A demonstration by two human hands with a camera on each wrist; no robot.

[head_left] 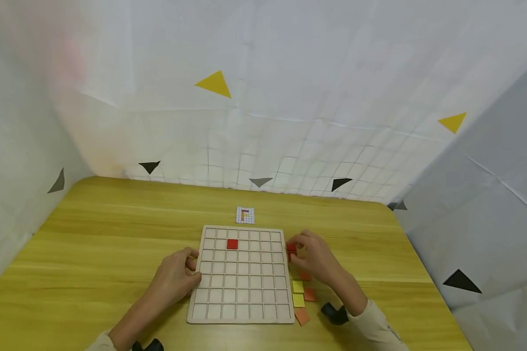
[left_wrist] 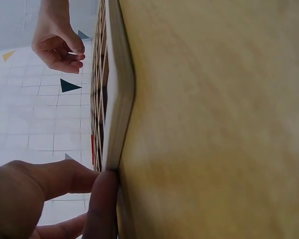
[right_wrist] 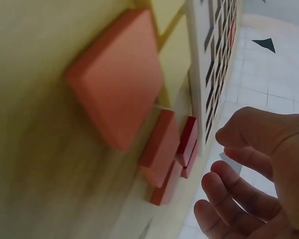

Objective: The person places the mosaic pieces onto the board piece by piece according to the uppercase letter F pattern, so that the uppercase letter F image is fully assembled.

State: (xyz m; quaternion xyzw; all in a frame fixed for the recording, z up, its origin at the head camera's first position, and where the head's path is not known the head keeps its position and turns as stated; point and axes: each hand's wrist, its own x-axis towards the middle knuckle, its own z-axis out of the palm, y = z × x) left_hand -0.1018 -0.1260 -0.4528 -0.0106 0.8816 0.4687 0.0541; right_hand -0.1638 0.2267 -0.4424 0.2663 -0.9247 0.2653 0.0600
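Observation:
A pale wooden grid board lies in front of me with one red tile in a cell of its second row. My left hand rests at the board's left edge, thumb and a bent finger touching the rim. In the left wrist view a fingertip is against the side of the board. Over the right edge, my right hand hovers by two dark red tiles, its fingers loosely bent and apart from the thumb, nothing between them.
Two yellow tiles and three orange tiles lie along the board's right side. Behind the board is a small pattern card. A white sheet wall encloses the wooden table.

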